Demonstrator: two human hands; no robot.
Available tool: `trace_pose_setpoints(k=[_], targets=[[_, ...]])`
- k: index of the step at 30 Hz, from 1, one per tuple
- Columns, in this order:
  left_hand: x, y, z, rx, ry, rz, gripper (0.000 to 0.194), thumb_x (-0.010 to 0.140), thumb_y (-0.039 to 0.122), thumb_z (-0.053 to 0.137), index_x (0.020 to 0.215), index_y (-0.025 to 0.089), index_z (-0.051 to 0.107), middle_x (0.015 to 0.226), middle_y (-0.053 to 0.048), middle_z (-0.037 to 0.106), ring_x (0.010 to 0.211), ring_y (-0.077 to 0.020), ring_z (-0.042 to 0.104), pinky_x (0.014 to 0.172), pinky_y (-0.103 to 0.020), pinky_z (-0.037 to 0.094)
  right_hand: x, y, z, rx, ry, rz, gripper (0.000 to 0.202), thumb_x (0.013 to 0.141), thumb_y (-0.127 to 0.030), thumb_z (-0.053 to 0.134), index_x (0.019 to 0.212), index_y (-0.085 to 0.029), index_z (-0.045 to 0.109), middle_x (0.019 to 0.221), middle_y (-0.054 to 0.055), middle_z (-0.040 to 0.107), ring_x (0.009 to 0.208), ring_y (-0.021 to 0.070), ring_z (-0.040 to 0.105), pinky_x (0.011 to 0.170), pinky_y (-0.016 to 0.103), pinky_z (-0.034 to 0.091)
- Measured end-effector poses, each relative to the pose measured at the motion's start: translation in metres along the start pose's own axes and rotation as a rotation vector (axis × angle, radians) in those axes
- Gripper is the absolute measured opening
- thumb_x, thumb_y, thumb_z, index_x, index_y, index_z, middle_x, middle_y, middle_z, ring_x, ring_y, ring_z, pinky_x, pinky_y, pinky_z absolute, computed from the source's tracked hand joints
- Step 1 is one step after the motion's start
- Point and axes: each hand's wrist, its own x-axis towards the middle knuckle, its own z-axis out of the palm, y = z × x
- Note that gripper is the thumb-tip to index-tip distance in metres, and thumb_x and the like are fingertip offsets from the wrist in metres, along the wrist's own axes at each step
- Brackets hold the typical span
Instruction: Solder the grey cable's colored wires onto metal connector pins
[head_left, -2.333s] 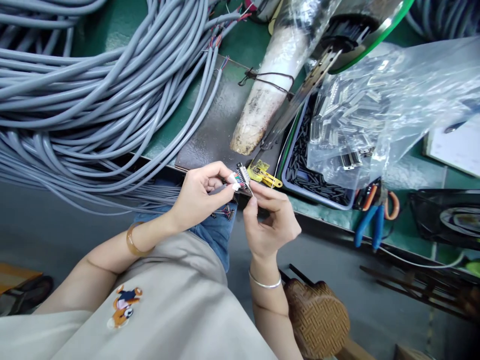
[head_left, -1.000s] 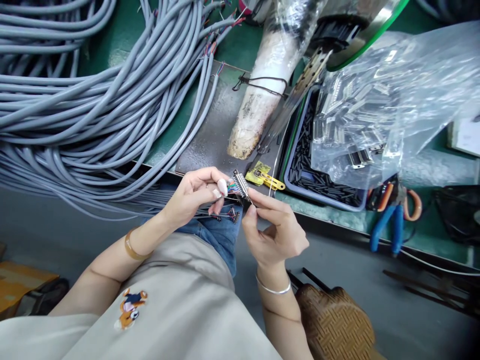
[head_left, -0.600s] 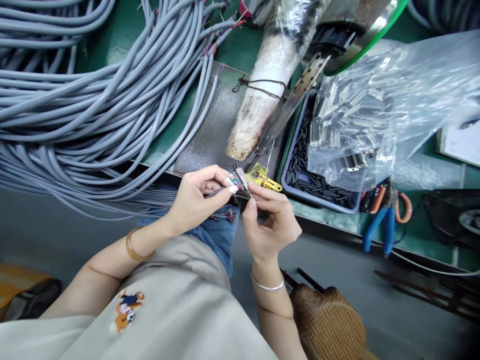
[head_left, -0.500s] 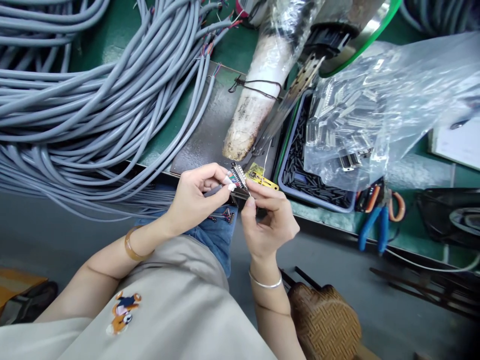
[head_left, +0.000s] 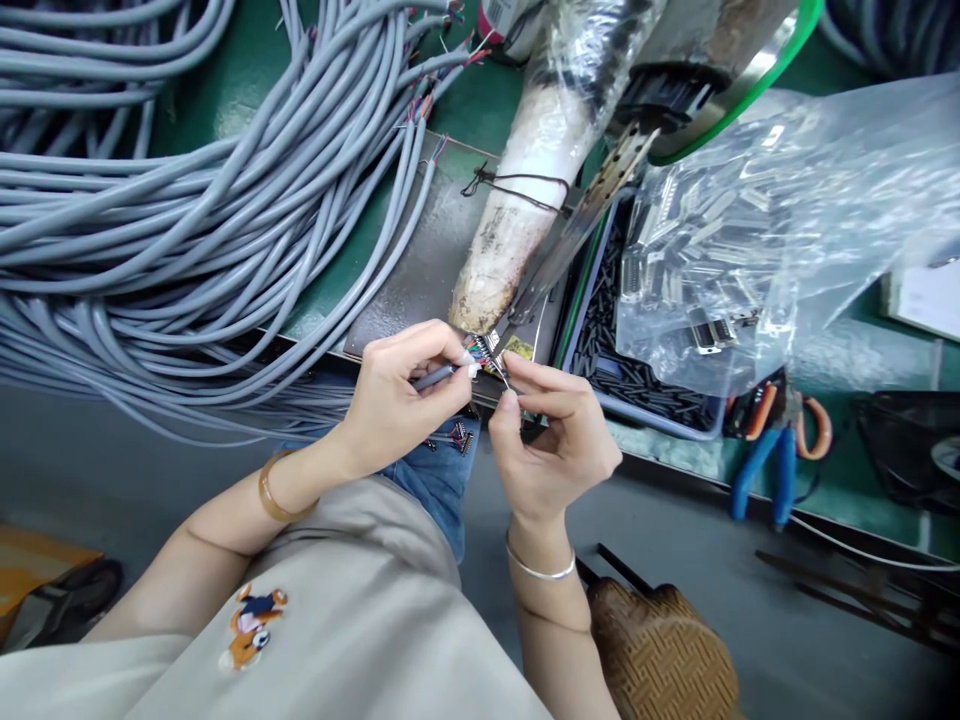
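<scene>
My left hand [head_left: 409,395] is closed round the end of a grey cable [head_left: 433,377], whose coloured wires [head_left: 477,352] fan out past the fingertips to a small metal multi-pin connector [head_left: 491,342]. Pinched between the thumb and fingers of my right hand [head_left: 551,425] is a thin silvery wire [head_left: 501,372] that points at the connector. Just above both hands, the tip of a long metal soldering iron [head_left: 559,250] slants down close to the connector; whether it touches cannot be told. Several wired connectors [head_left: 459,437] lie on my lap below.
Bundles of grey cables [head_left: 247,210] cover the bench's left side. A plastic-wrapped white tube [head_left: 517,190] slants beside the iron. To the right stand a blue bin [head_left: 645,405] of black sleeves, a clear bag [head_left: 697,240] of connectors, and blue-handled pliers [head_left: 765,465]. A woven stool [head_left: 664,640] is below.
My right hand has shifted slightly right and down from the connector. The connector, still at my left fingertips, now sits nearer the iron's tip. The whole view has shifted a little.
</scene>
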Motion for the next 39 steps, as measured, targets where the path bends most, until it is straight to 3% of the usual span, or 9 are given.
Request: trace_pose_setpoints(k=[7, 11, 18, 23, 35, 39], targets=[[0.003, 0.004, -0.003, 0.005, -0.006, 0.092, 0.01, 0.088, 0.013, 0.068, 0.079, 0.017, 0.066, 0.077, -0.001, 0.063, 0.065, -0.0095, 0.051, 0.059, -0.023, 0.04, 0.007, -0.004, -0.001, -0.066, 0.016, -0.03, 0.02, 0.085, -0.007, 0.073, 0.088, -0.023, 0.061, 0.104, 0.003, 0.08, 0.089, 0.0167, 0.078, 0.079, 0.031, 0.067], [0.005, 0.006, -0.004, -0.014, -0.024, 0.045, 0.01, 0.087, 0.014, 0.068, 0.078, 0.016, 0.066, 0.075, 0.0, 0.061, 0.062, -0.0087, 0.049, 0.057, -0.023, 0.039, 0.008, -0.004, -0.003, -0.12, -0.005, -0.068, 0.02, 0.085, -0.009, 0.073, 0.086, -0.023, 0.059, 0.104, 0.003, 0.08, 0.088, 0.0156, 0.078, 0.078, 0.029, 0.066], [0.005, 0.005, -0.003, -0.039, -0.076, -0.118, 0.011, 0.085, 0.018, 0.068, 0.075, 0.016, 0.064, 0.074, -0.002, 0.066, 0.062, -0.0101, 0.057, 0.056, -0.022, 0.043, 0.007, -0.002, -0.006, -0.176, -0.033, -0.133, 0.021, 0.085, -0.007, 0.07, 0.085, -0.023, 0.057, 0.1, 0.003, 0.081, 0.084, 0.0154, 0.078, 0.076, 0.027, 0.065], [0.003, 0.007, -0.003, -0.018, -0.065, -0.183, 0.007, 0.084, 0.02, 0.068, 0.079, 0.015, 0.066, 0.071, -0.001, 0.067, 0.054, -0.007, 0.053, 0.052, -0.021, 0.04, 0.005, -0.002, -0.006, -0.145, -0.039, -0.07, 0.019, 0.086, -0.009, 0.071, 0.086, -0.023, 0.059, 0.1, 0.003, 0.081, 0.087, 0.0157, 0.078, 0.08, 0.028, 0.064], [0.005, 0.011, -0.001, -0.031, -0.016, -0.069, 0.008, 0.086, 0.017, 0.068, 0.079, 0.015, 0.066, 0.074, 0.0, 0.067, 0.055, -0.0054, 0.051, 0.053, -0.02, 0.039, 0.01, -0.004, -0.005, -0.16, -0.032, -0.086, 0.018, 0.085, -0.009, 0.075, 0.09, -0.023, 0.065, 0.103, 0.002, 0.081, 0.088, 0.0162, 0.077, 0.08, 0.03, 0.064], [0.004, 0.009, -0.001, -0.057, -0.015, -0.119, 0.009, 0.088, 0.021, 0.068, 0.081, 0.016, 0.065, 0.07, 0.0, 0.064, 0.054, -0.0065, 0.052, 0.052, -0.02, 0.039, 0.013, -0.007, -0.005, -0.172, -0.023, -0.081, 0.018, 0.085, -0.01, 0.075, 0.09, -0.024, 0.065, 0.103, 0.001, 0.081, 0.087, 0.017, 0.078, 0.077, 0.031, 0.064]])
